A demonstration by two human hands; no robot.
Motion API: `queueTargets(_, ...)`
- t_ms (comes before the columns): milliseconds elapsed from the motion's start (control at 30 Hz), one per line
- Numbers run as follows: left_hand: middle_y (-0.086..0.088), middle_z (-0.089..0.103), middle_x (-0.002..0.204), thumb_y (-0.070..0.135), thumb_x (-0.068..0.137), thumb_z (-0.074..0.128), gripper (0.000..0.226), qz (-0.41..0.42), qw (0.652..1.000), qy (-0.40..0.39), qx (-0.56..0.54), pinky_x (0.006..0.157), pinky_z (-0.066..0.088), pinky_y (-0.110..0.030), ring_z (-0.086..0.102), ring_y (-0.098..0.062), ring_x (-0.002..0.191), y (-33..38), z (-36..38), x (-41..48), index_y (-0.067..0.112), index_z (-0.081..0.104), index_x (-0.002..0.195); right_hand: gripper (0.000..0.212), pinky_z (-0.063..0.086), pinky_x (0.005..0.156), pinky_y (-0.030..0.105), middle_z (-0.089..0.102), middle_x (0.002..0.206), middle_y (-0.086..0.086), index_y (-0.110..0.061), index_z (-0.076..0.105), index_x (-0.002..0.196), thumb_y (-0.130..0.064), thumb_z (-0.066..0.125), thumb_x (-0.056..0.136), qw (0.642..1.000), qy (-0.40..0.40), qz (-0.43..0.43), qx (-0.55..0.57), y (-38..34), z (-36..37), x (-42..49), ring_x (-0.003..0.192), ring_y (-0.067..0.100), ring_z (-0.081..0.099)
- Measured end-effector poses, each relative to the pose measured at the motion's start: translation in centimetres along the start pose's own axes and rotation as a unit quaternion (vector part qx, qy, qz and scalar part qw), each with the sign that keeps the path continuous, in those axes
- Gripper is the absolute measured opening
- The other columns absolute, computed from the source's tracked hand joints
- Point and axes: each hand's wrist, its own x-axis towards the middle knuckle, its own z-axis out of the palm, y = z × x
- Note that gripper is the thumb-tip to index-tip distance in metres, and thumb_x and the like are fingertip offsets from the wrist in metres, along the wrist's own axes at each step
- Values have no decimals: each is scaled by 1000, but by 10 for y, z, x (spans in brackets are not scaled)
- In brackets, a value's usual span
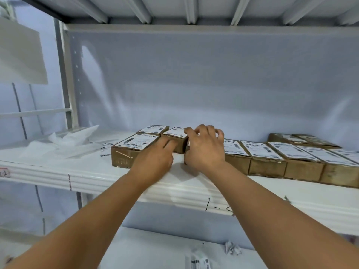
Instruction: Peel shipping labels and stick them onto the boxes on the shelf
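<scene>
Several brown cardboard boxes with white shipping labels on top lie along the white shelf (93, 171). My left hand (155, 158) rests with fingers stretched against the side of a rear box (176, 135), beside the front left box (134, 147). My right hand (206, 146) lies on top of a box that it mostly hides, its fingers curled over the far edge and touching the rear box's label. A row of labelled boxes (272, 158) runs off to the right. Loose label sheets (105, 147) lie flat on the shelf left of the boxes.
Crumpled white backing paper (64, 142) is piled at the shelf's left end. Two more boxes (297, 139) sit at the back right. On the lower shelf lie a crumpled scrap (232, 248) and a label strip (200, 262). The shelf above hangs low overhead.
</scene>
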Motion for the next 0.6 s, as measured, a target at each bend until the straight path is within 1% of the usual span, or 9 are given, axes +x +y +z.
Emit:
queueTargets(33,-11,56,115,5,85,46,30,-33,998,-31,-52,74,50,-41,58,-32,95,8,7,7,9,57,113,61,13,111,47,42,134,6,-27,37,136,-24,51,77,1000,-25,14,-11,7,0,0,130,28,29)
queueTargets(67,-12,57,115,3,85,47,30,-70,991,-56,-99,81,48,-38,56,-31,100,13,14,14,8,56,113,60,13,111,48,43,135,7,-26,37,136,-25,50,78,998,-51,24,-25,12,0,1,130,29,30)
queueTargets(133,-13,60,108,1,84,46,23,-126,974,-104,-155,84,46,-34,57,-29,100,16,30,31,6,58,104,51,18,111,48,48,132,8,-23,43,132,-28,49,82,994,-95,33,-47,21,2,3,128,29,36)
queueTargets(167,-14,61,104,1,83,45,21,-132,972,-119,-151,83,47,-35,57,-30,98,15,37,38,6,57,99,46,25,107,45,51,129,8,-22,46,129,-28,49,84,992,-108,33,-50,24,3,4,125,29,41)
queueTargets(233,-16,60,103,1,81,43,20,-132,974,-133,-126,82,47,-40,56,-33,98,11,53,49,6,56,95,39,37,91,36,55,124,9,-19,50,123,-24,49,84,991,-121,19,-46,29,3,9,116,29,49)
queueTargets(300,-16,60,105,2,80,41,24,-133,976,-137,-109,84,47,-41,56,-33,101,8,66,56,6,56,99,38,37,79,32,56,122,8,-19,52,121,-17,50,84,990,-132,8,-43,32,4,18,113,29,53)
queueTargets(367,-15,61,105,3,82,42,25,-137,975,-152,-91,83,48,-39,57,-32,102,5,74,57,7,55,104,39,37,79,31,56,123,7,-19,52,123,-13,48,85,989,-139,5,-46,35,6,27,113,28,54)
queueTargets(467,-16,63,105,6,84,44,22,-152,972,-146,-103,85,47,-39,57,-32,103,1,80,56,7,56,103,40,40,85,33,55,126,8,-18,52,125,-9,47,86,989,-147,16,-30,40,9,40,115,28,53)
queueTargets(600,-14,65,106,10,85,46,25,-156,970,-132,-129,84,48,-39,58,-31,102,2,79,56,6,55,109,37,37,80,31,55,126,7,-13,51,123,-7,46,87,986,-162,35,-15,41,14,50,115,28,53)
